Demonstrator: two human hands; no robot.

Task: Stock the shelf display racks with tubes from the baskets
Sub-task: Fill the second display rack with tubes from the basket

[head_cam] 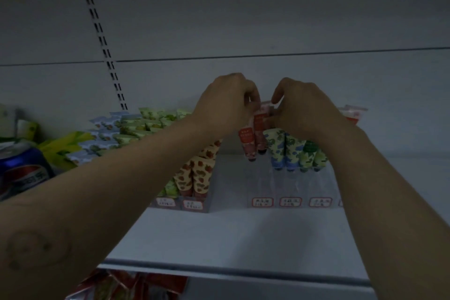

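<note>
Two pink-red tubes (253, 140) hang cap-down above the leftmost lane of a clear display rack (289, 187) on the white shelf (233, 234). My left hand (226, 102) pinches the top of the left tube. My right hand (302, 107) pinches the top of the right one. Blue-and-green patterned tubes (294, 151) stand in the rack's other lanes, behind my right wrist. A second rack (192, 178) to the left holds yellow tubes with red fruit print and green ones.
Red-framed price labels (289, 201) line the rack fronts. Green and blue tubes (126, 129) lie stacked at the back left, beside a blue soda can (24, 170) and yellow-green packets. Red packets (136, 285) show on the shelf below.
</note>
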